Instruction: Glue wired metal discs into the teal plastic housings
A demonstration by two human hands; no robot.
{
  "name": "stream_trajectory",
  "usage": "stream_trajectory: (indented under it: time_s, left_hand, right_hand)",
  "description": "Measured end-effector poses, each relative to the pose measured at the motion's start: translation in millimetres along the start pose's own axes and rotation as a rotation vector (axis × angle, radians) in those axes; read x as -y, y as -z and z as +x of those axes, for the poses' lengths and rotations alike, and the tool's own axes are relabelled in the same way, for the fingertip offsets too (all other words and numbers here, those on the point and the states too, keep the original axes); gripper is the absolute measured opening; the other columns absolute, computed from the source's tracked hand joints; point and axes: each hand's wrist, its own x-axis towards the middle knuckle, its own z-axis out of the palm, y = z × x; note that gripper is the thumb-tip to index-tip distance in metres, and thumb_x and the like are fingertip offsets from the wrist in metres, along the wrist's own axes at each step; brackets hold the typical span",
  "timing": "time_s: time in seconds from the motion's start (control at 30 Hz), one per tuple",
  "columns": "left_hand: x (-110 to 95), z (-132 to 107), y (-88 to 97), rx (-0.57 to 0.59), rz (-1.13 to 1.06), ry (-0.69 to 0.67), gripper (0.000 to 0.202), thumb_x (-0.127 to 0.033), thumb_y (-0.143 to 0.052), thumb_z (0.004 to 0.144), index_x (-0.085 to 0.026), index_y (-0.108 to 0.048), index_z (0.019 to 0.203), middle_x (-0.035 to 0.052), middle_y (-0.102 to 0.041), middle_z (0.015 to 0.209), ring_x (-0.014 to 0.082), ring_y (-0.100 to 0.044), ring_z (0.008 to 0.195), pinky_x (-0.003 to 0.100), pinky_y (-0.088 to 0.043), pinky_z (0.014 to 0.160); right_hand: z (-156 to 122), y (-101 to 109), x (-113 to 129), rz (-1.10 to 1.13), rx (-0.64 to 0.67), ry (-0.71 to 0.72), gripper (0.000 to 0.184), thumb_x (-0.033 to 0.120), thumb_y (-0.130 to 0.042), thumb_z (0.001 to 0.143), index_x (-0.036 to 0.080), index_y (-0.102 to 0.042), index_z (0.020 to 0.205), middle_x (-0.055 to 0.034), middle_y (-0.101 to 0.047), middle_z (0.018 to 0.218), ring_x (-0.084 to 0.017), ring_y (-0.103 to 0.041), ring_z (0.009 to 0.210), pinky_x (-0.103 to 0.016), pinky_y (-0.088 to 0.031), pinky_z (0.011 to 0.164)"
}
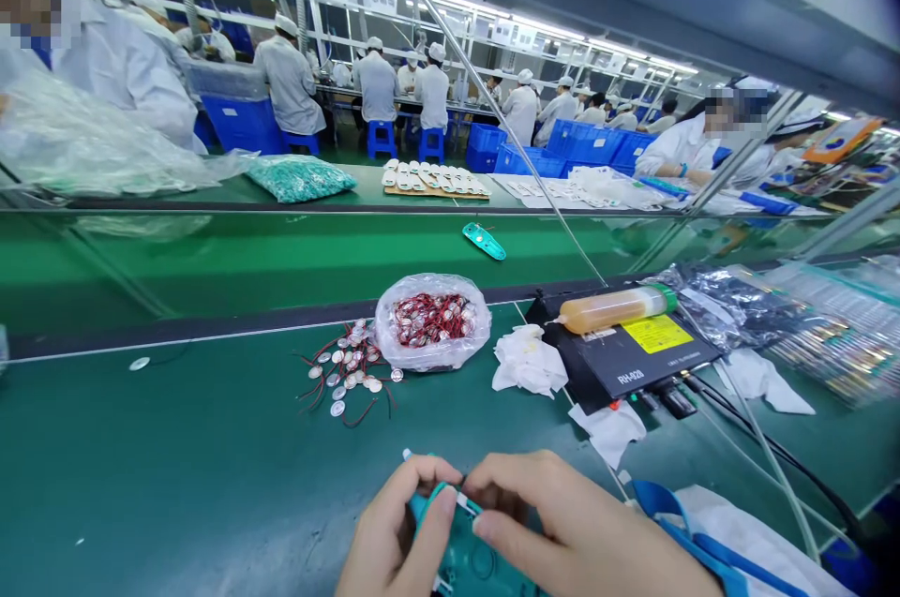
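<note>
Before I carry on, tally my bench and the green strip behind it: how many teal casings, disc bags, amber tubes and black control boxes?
Teal casings: 2 (held casing, loose casing)
Disc bag: 1
Amber tube: 1
Black control box: 1
Total: 5

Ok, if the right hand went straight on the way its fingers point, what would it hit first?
The right hand would likely meet the teal plastic casing first, which its fingertips seem to touch; the left hand lies just beyond. Exact depth there is unclear.
</note>
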Motion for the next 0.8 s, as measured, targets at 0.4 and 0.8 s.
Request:
stream_trajectory:
  time_s: [0.4,0.8]
  left_hand:
    - [-7.5,4.6,4.9,-0.06,0.054,-0.053,0.015,-0.03,-0.051,0.085,-0.021,-0.063,0.08,-0.0006,-0.062,0.071,0.0144,-0.059,0.064,0.019,-0.048,0.059]
    - [-8.1,4.1,4.8,0.062,0.016,-0.065,0.016,-0.028,-0.047,0.088,-0.021,-0.059,0.08,-0.0011,-0.058,0.073,0.0133,-0.056,0.066,0.019,-0.045,0.061]
  right_hand:
    - [20.8,-22.1,-19.3,0.417,0.016,0.082,0.021,0.033,-0.051,0.086,0.018,-0.048,0.072,0.0067,-0.036,0.057,-0.009,-0.03,0.054,-0.022,-0.024,0.049]
    - [14.7,-23.3,-21.3,0.44,0.021,0.036,0.026,0.04,-0.05,0.086,0.017,-0.049,0.074,0.0053,-0.037,0.06,-0.01,-0.031,0.057,-0.023,-0.026,0.051]
